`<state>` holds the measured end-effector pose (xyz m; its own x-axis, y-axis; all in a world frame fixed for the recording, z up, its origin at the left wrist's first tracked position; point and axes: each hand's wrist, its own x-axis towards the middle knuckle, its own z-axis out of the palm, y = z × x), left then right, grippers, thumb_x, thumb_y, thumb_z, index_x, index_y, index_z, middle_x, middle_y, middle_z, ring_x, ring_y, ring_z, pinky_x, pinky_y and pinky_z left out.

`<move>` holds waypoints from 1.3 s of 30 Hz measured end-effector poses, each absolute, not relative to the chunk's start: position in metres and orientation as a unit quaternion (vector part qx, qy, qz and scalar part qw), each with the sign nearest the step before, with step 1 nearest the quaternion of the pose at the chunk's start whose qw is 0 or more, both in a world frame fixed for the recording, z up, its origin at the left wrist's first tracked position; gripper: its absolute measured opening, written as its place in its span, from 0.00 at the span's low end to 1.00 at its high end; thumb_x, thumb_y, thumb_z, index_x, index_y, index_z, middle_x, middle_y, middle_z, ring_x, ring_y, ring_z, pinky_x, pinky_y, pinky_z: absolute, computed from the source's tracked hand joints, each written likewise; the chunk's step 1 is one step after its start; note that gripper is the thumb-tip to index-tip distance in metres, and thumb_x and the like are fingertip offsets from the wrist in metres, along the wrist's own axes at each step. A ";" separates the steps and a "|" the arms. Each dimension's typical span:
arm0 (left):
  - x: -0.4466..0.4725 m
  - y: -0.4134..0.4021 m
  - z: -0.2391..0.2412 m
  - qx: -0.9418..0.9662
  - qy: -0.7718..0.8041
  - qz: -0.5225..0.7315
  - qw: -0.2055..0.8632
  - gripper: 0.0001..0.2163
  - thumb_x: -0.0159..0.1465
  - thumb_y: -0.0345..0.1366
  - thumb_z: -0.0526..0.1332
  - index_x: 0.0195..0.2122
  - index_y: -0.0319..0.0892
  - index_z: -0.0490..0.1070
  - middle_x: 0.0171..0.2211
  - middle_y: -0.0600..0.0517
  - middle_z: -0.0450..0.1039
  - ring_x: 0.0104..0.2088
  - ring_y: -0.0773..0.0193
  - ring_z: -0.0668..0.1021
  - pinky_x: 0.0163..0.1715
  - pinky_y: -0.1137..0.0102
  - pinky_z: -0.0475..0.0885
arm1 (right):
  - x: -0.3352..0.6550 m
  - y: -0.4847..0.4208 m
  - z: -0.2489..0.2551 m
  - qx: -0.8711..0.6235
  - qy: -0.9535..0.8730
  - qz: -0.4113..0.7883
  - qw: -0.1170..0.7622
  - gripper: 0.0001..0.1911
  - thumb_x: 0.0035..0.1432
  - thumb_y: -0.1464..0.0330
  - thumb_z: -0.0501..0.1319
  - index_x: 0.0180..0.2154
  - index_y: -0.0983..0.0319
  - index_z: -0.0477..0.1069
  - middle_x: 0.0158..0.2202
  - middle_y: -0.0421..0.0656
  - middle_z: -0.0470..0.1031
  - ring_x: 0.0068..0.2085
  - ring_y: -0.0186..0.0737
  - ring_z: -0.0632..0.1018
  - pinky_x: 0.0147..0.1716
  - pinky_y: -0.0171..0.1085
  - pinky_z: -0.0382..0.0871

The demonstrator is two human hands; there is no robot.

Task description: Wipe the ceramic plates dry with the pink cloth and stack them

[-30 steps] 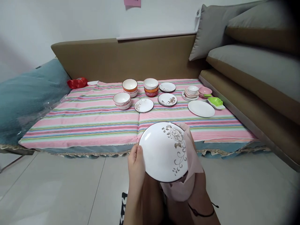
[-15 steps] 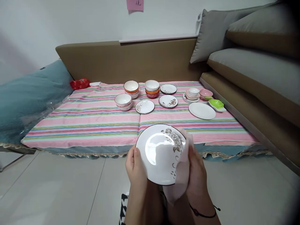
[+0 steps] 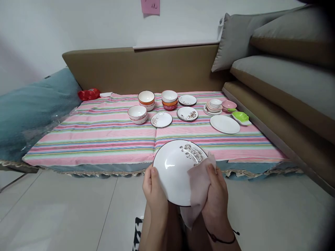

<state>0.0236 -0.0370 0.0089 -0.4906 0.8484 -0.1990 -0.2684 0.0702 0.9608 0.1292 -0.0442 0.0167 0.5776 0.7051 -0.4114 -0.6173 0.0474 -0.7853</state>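
A white plate (image 3: 172, 174) with a dark rim and a grey-brown flower print is held up in front of me, tilted toward my face. My left hand (image 3: 154, 184) grips its left edge, thumb on the upper face and fingers behind. At the right edge, my right hand (image 3: 216, 188) is closed on a pale pink cloth (image 3: 200, 181), pinching the plate's rim through it. The cloth lies over part of the flower print, and one corner hangs below the plate. The right fingers behind the plate are hidden.
Ahead, a striped cloth (image 3: 91, 136) covers a low couch seat. Stacked bowls (image 3: 146, 97), a single bowl (image 3: 137, 115), flowered plates (image 3: 161, 120), a white oval plate (image 3: 225, 124), small dishes (image 3: 215, 104) and a green leaf-shaped dish (image 3: 241, 118) stand on it. Cushions (image 3: 282, 76) are piled right.
My right hand has turned, bringing the thumb and more of the cloth over the plate's front face. The plate has tilted slightly, and its bright reflection has shrunk.
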 end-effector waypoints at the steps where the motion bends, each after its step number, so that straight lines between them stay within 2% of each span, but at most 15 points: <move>1: 0.024 -0.037 0.009 0.246 0.585 0.635 0.439 0.13 0.62 0.45 0.59 0.39 0.41 0.74 0.33 0.52 0.73 0.35 0.63 0.73 0.34 0.73 0.67 | 0.129 -0.044 0.018 -0.517 -0.032 0.459 0.722 0.21 0.49 0.57 0.68 0.44 0.60 0.73 0.36 0.42 0.76 0.35 0.43 0.77 0.31 0.38 0.72; 10: 0.023 -0.036 0.009 0.245 0.578 0.639 0.445 0.15 0.60 0.48 0.61 0.39 0.42 0.75 0.30 0.52 0.73 0.34 0.61 0.75 0.35 0.71 0.69 | 0.127 -0.045 0.016 -0.504 0.015 0.465 0.727 0.21 0.48 0.56 0.67 0.41 0.61 0.73 0.37 0.42 0.75 0.36 0.43 0.76 0.33 0.40 0.72; 16: 0.022 -0.037 0.012 0.248 0.578 0.632 0.452 0.14 0.61 0.47 0.60 0.40 0.42 0.74 0.34 0.51 0.74 0.38 0.59 0.75 0.38 0.70 0.70 | 0.126 -0.044 0.016 -0.469 -0.003 0.483 0.739 0.23 0.52 0.56 0.64 0.48 0.59 0.73 0.44 0.44 0.75 0.41 0.45 0.76 0.38 0.42 0.72; 24: 0.022 -0.035 0.012 0.250 0.578 0.631 0.452 0.16 0.60 0.48 0.61 0.40 0.41 0.74 0.38 0.49 0.75 0.42 0.56 0.76 0.39 0.69 0.71 | 0.127 -0.045 0.014 -0.485 0.007 0.491 0.724 0.25 0.52 0.57 0.63 0.51 0.58 0.71 0.46 0.43 0.75 0.44 0.45 0.76 0.41 0.43 0.72; 31: 0.024 -0.037 0.011 0.246 0.565 0.646 0.450 0.16 0.61 0.48 0.60 0.43 0.42 0.74 0.41 0.48 0.76 0.44 0.55 0.76 0.43 0.67 0.70 | 0.126 -0.046 0.013 -0.442 -0.057 0.526 0.725 0.26 0.55 0.54 0.59 0.52 0.60 0.70 0.43 0.46 0.77 0.44 0.49 0.77 0.43 0.47 0.72; 39: 0.024 -0.036 0.011 0.248 0.572 0.643 0.446 0.15 0.61 0.47 0.60 0.41 0.41 0.75 0.40 0.48 0.76 0.44 0.55 0.76 0.43 0.67 0.70 | 0.127 -0.042 0.018 -0.459 0.026 0.536 0.708 0.25 0.54 0.55 0.59 0.51 0.58 0.70 0.43 0.44 0.77 0.44 0.49 0.77 0.42 0.48 0.72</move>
